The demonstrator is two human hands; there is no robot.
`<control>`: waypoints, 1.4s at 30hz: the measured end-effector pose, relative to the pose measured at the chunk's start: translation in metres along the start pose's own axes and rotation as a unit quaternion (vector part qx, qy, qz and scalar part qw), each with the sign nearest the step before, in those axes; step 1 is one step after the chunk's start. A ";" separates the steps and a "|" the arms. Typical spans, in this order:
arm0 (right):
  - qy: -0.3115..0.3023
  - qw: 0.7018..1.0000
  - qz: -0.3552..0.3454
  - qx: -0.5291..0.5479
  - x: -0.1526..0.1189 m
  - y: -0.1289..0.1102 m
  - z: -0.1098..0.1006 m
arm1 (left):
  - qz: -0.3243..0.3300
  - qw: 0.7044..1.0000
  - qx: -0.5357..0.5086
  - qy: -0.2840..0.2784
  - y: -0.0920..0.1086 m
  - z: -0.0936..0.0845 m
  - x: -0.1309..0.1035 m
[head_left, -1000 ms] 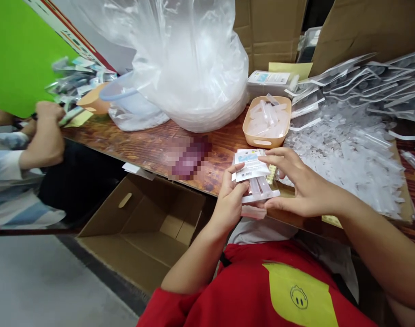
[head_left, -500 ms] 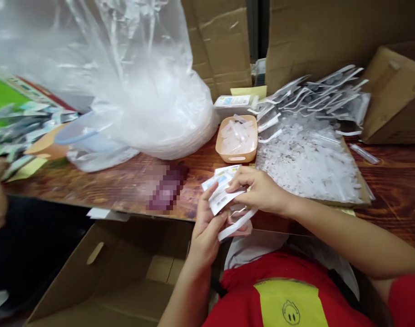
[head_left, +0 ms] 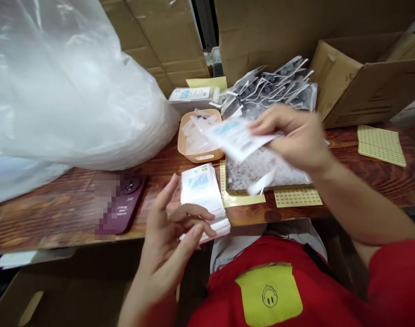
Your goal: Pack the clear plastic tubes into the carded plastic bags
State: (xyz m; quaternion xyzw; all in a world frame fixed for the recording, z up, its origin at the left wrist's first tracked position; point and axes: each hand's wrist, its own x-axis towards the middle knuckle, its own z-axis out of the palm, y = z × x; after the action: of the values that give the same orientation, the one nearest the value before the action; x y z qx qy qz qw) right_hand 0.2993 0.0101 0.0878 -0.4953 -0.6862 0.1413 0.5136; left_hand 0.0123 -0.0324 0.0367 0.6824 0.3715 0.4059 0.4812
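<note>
My right hand (head_left: 292,136) is raised over the tray of small clear plastic pieces (head_left: 241,175), its fingers closed on a white printed packet (head_left: 239,136) blurred by motion. A thin white strip hangs below the packet. My left hand (head_left: 176,231) has its fingers apart beside a stack of white printed packets (head_left: 199,184) at the table's front edge, with fingertips over the lower part of the stack. Behind the stack sits an orange basket (head_left: 204,158) of clear plastic pieces.
A big clear plastic bag (head_left: 74,100) fills the left. A dark red phone (head_left: 125,206) lies on the wooden table (head_left: 67,213). Filled clear packets (head_left: 272,86) are piled behind the tray. An open cardboard box (head_left: 374,86) and yellow sticker sheets (head_left: 381,144) are at right.
The view has shifted right. My hands have parted; my right hand has lifted a packet up and right. My left hand has opened, and the packet stack on the table is now exposed.
</note>
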 end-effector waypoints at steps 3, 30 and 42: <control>0.132 0.976 0.085 -0.149 0.026 0.036 -0.043 | 0.106 0.959 0.261 -0.013 -0.029 -0.032 0.016; -0.017 0.926 0.144 -0.348 0.184 0.102 -0.062 | 0.076 0.840 0.502 -0.190 -0.056 -0.063 0.046; -0.238 0.810 -0.106 -0.526 0.096 0.137 -0.018 | 0.143 0.846 0.497 -0.134 -0.043 -0.049 0.071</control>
State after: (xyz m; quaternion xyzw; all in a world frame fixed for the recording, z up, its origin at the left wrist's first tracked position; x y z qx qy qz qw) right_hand 0.3896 0.1483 0.0532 -0.5647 -0.8047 -0.1832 0.0073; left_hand -0.0093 0.0594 0.0196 0.9235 0.3536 0.1366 0.0594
